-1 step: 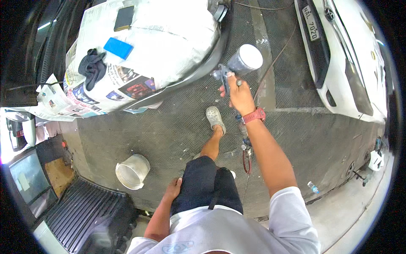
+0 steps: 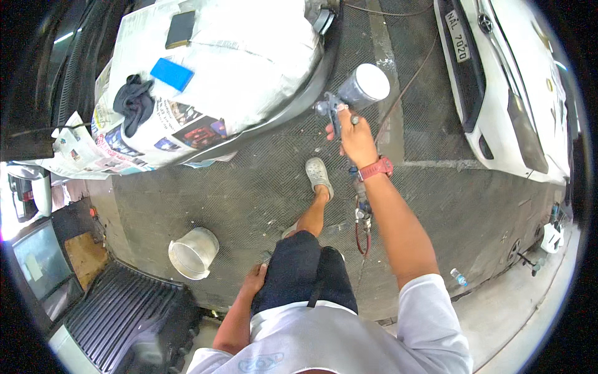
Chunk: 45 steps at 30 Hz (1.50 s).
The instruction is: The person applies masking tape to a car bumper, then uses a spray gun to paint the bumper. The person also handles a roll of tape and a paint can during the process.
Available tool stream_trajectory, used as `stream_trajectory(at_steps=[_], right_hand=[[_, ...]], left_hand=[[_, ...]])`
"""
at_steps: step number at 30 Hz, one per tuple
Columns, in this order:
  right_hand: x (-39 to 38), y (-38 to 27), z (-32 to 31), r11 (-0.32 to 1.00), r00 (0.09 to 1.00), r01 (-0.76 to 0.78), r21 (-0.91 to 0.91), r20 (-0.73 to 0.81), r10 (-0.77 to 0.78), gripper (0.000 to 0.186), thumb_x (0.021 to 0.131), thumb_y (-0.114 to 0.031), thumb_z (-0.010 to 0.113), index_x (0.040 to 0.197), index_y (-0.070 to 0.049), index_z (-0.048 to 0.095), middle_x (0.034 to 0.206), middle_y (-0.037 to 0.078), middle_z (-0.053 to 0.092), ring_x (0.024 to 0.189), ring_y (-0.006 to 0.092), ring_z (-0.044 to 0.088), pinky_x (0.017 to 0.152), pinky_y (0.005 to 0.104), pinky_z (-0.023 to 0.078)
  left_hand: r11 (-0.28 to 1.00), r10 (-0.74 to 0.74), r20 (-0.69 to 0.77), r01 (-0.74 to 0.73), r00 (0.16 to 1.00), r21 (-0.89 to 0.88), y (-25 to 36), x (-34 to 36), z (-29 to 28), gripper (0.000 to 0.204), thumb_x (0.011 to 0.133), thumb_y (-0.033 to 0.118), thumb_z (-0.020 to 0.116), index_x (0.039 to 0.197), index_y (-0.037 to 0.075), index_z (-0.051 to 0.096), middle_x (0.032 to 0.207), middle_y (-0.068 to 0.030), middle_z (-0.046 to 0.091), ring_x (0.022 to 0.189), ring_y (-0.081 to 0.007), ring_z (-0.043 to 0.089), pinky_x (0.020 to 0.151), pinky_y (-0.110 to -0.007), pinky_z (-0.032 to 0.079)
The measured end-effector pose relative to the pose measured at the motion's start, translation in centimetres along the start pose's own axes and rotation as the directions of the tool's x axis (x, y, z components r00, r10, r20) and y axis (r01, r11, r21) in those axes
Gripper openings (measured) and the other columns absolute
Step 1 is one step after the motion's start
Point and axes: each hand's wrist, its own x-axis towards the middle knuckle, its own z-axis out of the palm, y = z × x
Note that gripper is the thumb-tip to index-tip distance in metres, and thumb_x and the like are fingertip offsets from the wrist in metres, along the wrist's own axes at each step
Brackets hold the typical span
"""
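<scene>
My right hand (image 2: 360, 142) is closed round the grip of a paint spray gun (image 2: 335, 112), with a red watch on that wrist. The gun's cup (image 2: 352, 92) has a white lid and leans to the right. A fitting and a short red hose loop (image 2: 360, 240) hang beneath the grip. The nozzle side points left, apart from the edge of a dark car panel (image 2: 274, 128). Newspaper masking (image 2: 249, 68) covers much of that car. My left hand (image 2: 254, 278) rests beside my dark shorts, its fingers mostly hidden.
On the newspaper lie a blue block (image 2: 172, 74), a dark flat pad (image 2: 180, 30) and a dark cloth (image 2: 133, 104). A whitish bucket (image 2: 194, 252) stands on the floor to the left. A white car (image 2: 517, 81) is at the right, near a plastic bottle (image 2: 459, 277).
The spray gun and my right hand sit very slightly farther right in the picture. Both hands keep the same pose.
</scene>
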Motion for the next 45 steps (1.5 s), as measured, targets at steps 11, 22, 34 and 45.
stream_trajectory(at_steps=[11,22,34,45], right_hand=[[12.3,-4.2,-9.9,0.966,0.98,0.14,-0.219,-0.112,-0.167,0.061,0.116,-0.05,0.048,0.119,0.005,0.074,0.091,0.012,0.08,0.069,0.0161,0.073,0.055,0.0331,0.053],[9.1,-4.9,-11.5,0.985,0.954,-0.164,0.05,0.264,0.145,0.06,0.117,-0.051,0.045,0.13,0.0,0.074,0.086,0.007,0.077,0.05,0.0113,0.057,0.044,0.0278,0.046],[22.0,-11.3,-18.1,0.97,0.984,0.158,-0.184,0.111,-0.139,0.063,0.115,-0.054,0.047,0.119,0.003,0.075,0.09,0.013,0.08,0.076,0.0177,0.078,0.045,0.0299,0.051],[21.0,-16.4,-17.4,0.965,0.921,0.207,-0.164,0.366,-0.135,0.063,0.112,-0.062,0.048,0.117,-0.004,0.072,0.092,0.013,0.081,0.08,0.018,0.079,0.047,0.0308,0.049]], left_hand=[[0.993,0.062,0.012,-0.061,0.998,-0.102,18.2,4.6,1.9,0.079,0.112,0.067,0.041,0.155,0.003,0.057,0.157,-0.0257,0.06,0.148,-0.0454,0.054,0.124,-0.051,0.041],[0.935,0.265,0.099,-0.281,0.959,0.215,36.0,2.7,7.7,0.078,0.107,0.064,0.058,0.156,0.004,0.056,0.158,-0.0287,0.057,0.147,-0.0461,0.054,0.124,-0.053,0.042],[0.725,0.658,0.375,-0.415,0.653,-0.55,58.9,-0.7,28.7,0.074,0.103,0.061,0.07,0.155,0.012,0.051,0.153,-0.0167,0.058,0.147,-0.0364,0.053,0.126,-0.049,0.039],[0.911,0.412,0.213,-0.402,0.886,-0.092,49.8,1.3,34.0,0.049,0.107,0.055,0.063,0.135,0.015,0.067,0.151,-0.0151,0.062,0.142,-0.037,0.059,0.116,-0.057,0.044]])
